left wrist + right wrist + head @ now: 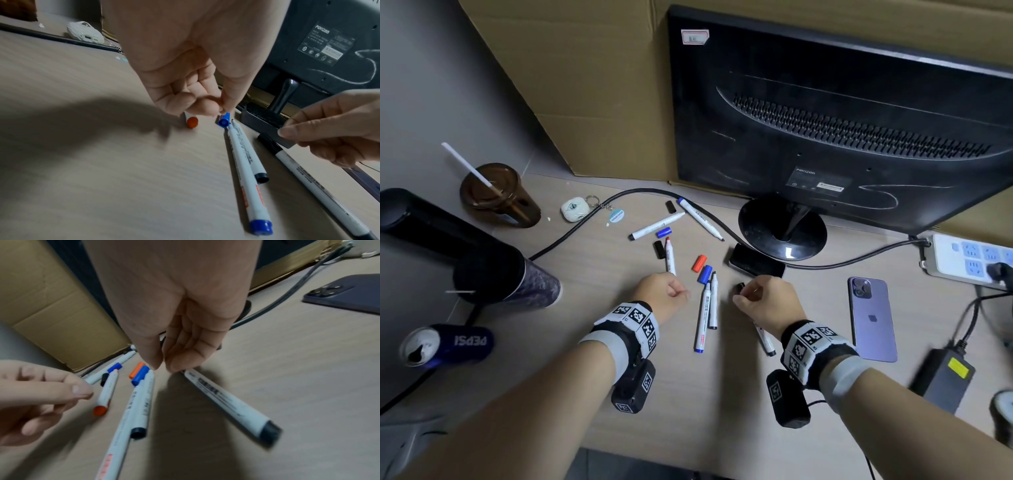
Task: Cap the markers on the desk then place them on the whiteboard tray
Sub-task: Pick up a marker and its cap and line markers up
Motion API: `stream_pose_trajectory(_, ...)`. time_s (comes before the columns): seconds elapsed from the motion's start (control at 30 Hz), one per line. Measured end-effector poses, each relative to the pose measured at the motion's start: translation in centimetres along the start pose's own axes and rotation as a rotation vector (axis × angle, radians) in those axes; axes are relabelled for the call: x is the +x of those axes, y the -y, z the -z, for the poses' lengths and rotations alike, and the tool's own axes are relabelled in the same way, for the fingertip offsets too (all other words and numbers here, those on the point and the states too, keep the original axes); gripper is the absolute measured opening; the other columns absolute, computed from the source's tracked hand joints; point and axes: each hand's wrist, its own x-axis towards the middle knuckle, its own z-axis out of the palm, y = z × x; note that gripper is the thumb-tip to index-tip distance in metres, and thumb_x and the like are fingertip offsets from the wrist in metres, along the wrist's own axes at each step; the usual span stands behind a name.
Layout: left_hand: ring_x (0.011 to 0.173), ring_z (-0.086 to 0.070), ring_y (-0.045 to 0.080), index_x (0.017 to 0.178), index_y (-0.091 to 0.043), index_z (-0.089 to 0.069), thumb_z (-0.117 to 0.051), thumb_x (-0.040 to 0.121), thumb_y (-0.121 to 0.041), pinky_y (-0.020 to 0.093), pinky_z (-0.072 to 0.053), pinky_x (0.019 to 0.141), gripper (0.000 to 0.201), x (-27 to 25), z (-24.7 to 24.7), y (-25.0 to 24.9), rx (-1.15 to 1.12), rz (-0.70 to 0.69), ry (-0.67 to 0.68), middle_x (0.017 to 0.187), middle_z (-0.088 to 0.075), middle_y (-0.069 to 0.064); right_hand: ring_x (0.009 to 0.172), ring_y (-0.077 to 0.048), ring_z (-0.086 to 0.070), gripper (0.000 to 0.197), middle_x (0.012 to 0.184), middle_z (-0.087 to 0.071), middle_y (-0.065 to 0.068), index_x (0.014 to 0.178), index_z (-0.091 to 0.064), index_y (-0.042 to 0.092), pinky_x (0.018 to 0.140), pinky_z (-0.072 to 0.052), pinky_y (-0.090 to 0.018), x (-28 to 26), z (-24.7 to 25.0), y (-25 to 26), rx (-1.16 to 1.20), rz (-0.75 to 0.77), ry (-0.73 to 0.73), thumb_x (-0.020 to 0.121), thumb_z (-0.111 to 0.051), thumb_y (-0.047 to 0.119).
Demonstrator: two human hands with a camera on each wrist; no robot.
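The markers lie scattered on the table [592, 308], caps off beside them. The right hand [765, 301] has its grip pinched at the far end of a black marker [228, 404], maybe on its cap (too blurry to be sure). The left hand [664, 291] has its grip curled over the blue cap [224, 121], holding nothing I can see. Markers are light, stiff and smooth, so they roll. Hold one by its middle.

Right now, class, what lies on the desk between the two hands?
Two uncapped markers, side by side: blue-ended marker, black-ended marker. Head view shows it.
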Motion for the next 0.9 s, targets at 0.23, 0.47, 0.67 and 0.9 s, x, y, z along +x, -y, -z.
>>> stream_pose_trajectory(0.23,0.061,-0.062,0.013,0.084,-0.02,-0.071,-0.076,0.086,-0.032,0.02,-0.045,0.057,0.013,0.0,1.2,2.2,-0.008,0.026,-0.02,0.076,-0.073,0.0,0.054,-0.026,-0.075,0.015,0.062,-0.075,-0.007,0.075,-0.072,0.014,0.063,-0.066,-0.046,0.4,-3.0,2.3,0.023,-0.053,0.148,0.079,-0.08,0.027)
stream_pose_trajectory(0.47,0.065,-0.062,0.014,0.087,-0.017,-0.071,-0.075,0.086,-0.029,0.02,-0.042,0.057,0.012,0.0,2.6,2.9,0.031,0.026,-0.044,0.076,-0.07,-0.003,0.054,-0.021,-0.075,0.022,0.056,-0.074,-0.004,0.06,-0.074,0.009,0.065,-0.067,-0.041,0.8,-3.7,2.5,-0.043,-0.146,0.222,0.073,-0.075,0.026)
stream_pose_trajectory(0.67,0.065,-0.06,0.011,0.09,-0.017,-0.071,-0.07,0.089,-0.025,0.018,-0.041,0.055,0.008,0.8,3.8,1.6,0.054,0.023,-0.08,0.075,-0.066,-0.008,0.059,-0.031,-0.076,0.025,0.064,-0.077,-0.01,0.08,-0.071,0.004,0.06,-0.067,-0.042,0.1,-2.6,2.7,0.108,-0.165,0.233,0.07,-0.076,0.026)
stream_pose_trajectory(0.9,0.07,-0.061,0.014,0.083,-0.02,-0.065,-0.068,0.091,-0.021,0.021,-0.044,0.065,0.008,2.6,4.8,-0.3,0.026,-0.002,-0.095,0.072,-0.063,-0.01,0.067,-0.021,-0.072,0.007,0.074,-0.073,-0.007,0.085,-0.075,0.004,0.071,-0.067,-0.04,0.3,-1.2,4.1,0.346,-0.116,0.341,0.089,-0.069,0.005)
